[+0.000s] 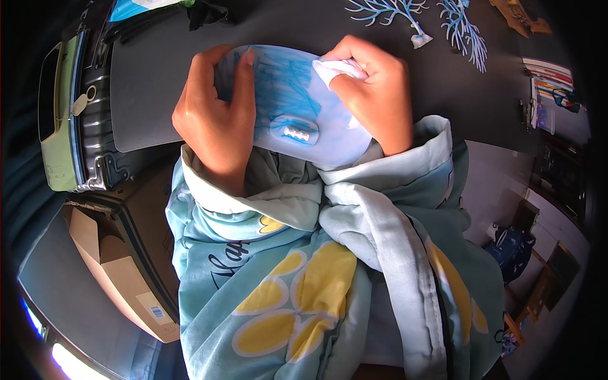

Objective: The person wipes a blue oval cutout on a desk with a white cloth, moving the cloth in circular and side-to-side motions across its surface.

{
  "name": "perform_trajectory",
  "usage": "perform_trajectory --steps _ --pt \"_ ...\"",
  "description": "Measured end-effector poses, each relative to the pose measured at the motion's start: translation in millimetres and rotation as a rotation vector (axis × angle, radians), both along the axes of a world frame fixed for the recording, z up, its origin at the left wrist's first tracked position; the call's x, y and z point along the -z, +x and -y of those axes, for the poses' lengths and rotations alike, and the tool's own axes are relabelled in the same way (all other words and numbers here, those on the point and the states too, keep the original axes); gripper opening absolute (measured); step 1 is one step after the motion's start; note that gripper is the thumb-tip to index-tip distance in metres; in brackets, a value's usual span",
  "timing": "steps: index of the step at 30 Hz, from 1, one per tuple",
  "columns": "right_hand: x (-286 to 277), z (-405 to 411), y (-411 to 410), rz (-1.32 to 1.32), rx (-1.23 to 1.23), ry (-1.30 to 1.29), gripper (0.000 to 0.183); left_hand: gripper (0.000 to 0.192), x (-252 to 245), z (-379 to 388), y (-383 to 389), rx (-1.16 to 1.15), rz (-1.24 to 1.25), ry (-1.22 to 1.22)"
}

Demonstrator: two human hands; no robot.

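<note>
A flat, pale panel with rounded corners (285, 85), streaked with blue colouring mostly on its left and middle, is held up above the lap at the near edge of the dark table. Its left side is gripped by my left hand (216, 102), with the thumb on the face. My right hand (380, 90) pinches a crumpled white tissue or cloth (339, 71) against the panel's upper right. Low on the panel is an oval recess with a small white toothed part (297, 133). The right part of the panel looks paler, with fainter blue.
Blue-white branching coral-like pieces (392, 12) lie on the dark table (446, 95) at the top right. A black ribbed suitcase (97, 128) stands at the left, above an open cardboard box (123, 280). Books (551, 71) are at the far right.
</note>
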State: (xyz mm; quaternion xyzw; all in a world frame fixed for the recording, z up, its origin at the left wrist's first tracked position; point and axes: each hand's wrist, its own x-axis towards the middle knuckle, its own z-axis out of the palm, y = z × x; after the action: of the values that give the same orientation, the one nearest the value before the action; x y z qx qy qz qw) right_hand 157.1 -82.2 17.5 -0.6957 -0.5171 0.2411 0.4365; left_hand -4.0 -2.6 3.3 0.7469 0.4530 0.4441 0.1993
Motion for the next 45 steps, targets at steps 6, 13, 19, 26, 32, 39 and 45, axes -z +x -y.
perform_trajectory --steps 6,13,19,26,32,39,45 --pt "-3 2 3 -0.063 -0.070 -0.072 0.016 0.015 0 1 1 -0.005 0.015 -0.015" --pt "-5 1 -1 -0.067 -0.037 -0.065 0.015 0.015 1 0 1 -0.009 0.008 -0.011" --pt "0 -2 -3 0.023 0.021 0.020 0.015 0.015 1 0 1 -0.001 0.009 0.003" --pt "5 -2 0 -0.027 -0.003 0.092 0.007 0.015 1 0 0 -0.003 0.007 -0.024" --pt "-4 2 4 -0.075 -0.095 -0.034 0.017 0.014 4 -2 0 0.002 0.028 0.023" --pt "5 -3 1 -0.008 -0.041 0.113 0.007 0.015 3 -1 1 -0.002 0.018 -0.002" --pt "-1 -2 -1 0.094 -0.001 0.041 0.017 0.015 4 -2 1 0.009 0.037 0.045"
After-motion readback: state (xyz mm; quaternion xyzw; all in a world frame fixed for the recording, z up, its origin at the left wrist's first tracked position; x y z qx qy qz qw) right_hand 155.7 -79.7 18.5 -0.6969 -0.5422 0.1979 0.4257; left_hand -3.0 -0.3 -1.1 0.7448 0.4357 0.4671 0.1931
